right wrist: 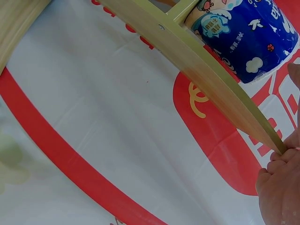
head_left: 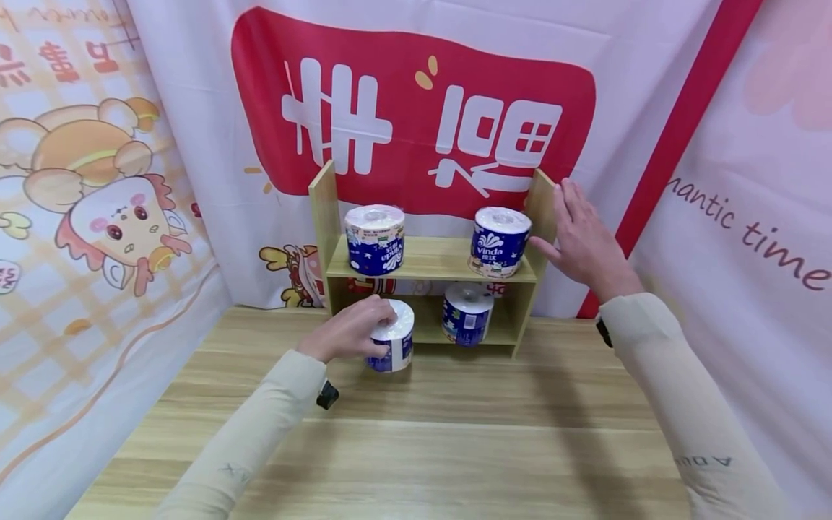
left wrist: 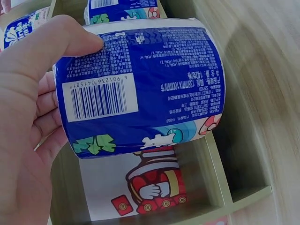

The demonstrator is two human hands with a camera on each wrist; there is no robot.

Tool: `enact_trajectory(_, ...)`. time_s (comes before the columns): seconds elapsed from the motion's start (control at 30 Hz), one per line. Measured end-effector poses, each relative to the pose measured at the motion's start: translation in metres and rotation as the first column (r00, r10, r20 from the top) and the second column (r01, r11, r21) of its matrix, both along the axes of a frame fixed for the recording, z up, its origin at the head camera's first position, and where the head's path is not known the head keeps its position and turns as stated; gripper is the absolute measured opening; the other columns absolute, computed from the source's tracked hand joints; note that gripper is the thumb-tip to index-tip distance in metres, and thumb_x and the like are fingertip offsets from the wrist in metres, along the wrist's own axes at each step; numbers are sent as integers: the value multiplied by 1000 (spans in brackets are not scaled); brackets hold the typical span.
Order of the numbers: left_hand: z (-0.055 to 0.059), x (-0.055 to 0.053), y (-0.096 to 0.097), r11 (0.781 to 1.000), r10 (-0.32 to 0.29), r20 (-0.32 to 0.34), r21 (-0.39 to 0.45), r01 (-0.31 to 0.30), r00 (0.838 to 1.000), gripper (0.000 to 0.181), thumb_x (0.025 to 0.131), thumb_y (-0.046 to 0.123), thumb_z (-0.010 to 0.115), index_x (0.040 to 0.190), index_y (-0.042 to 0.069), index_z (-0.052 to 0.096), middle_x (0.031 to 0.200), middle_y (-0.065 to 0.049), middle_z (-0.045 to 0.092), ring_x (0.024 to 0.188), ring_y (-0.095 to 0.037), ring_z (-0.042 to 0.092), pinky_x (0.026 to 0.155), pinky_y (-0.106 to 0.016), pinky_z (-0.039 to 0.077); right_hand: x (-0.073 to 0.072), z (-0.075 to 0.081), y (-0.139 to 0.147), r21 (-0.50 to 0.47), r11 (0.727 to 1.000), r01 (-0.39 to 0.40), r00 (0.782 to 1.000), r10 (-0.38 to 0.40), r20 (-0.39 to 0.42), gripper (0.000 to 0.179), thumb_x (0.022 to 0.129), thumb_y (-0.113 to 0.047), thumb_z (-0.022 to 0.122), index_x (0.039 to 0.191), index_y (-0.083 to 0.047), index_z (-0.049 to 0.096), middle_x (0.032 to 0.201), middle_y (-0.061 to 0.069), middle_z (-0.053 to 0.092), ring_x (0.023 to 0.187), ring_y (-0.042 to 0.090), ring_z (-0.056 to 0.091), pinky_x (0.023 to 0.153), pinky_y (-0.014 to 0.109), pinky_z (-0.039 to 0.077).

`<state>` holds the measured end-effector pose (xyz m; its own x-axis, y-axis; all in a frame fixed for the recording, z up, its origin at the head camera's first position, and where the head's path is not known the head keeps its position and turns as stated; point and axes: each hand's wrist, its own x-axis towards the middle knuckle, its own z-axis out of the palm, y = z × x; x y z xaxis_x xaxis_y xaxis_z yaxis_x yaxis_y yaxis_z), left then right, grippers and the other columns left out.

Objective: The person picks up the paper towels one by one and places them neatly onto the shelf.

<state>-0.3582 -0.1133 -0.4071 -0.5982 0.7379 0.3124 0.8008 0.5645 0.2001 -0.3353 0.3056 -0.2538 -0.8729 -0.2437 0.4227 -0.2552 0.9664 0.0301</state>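
Note:
My left hand [head_left: 354, 328] grips a wrapped toilet paper roll [left wrist: 145, 93], thumb on one side and fingers round the other. This roll overlaps the lower left opening of a small wooden shelf [head_left: 429, 258], and its barcode side faces the left wrist camera. My right hand [head_left: 581, 235] holds the upper part of the shelf's right side panel [right wrist: 225, 98], the thumb on the inner side and the fingers outside. Close to that thumb, a blue Vinda roll [head_left: 499, 243] stands on the upper board. Another roll [head_left: 375, 240] stands at the upper left, and one more [head_left: 466, 315] at the lower right.
The shelf stands at the back of a wood-grain table [head_left: 416, 448], in front of a printed cloth [head_left: 416, 115] with a red panel. Patterned cloth [head_left: 97, 217] also hangs along the left side, and pale cloth [head_left: 747, 217] on the right.

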Motion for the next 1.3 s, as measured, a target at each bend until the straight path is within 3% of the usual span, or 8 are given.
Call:
enact_trajectory(0.37,-1,-17,13,1000,19,-16,17,-18,1000,38,80,20,86,112,9,69,111,-3,68,102,-17,56,86,-34,53,0,0,0,8,1000,10,1000,-10,-1,103,101,-49,63,170,-6,-1,179,17,-5,167,41,-1,130,62,22)
enact_trajectory(1.3,-5,-35,35,990,141,-6,-6,-141,990,39,85,20,86,118,6,70,116,-7,69,106,-22,59,91,-38,56,-1,-2,1,10,1000,2,1000,-2,-10,104,101,-49,63,170,-6,-1,179,16,-4,167,40,0,129,63,23)
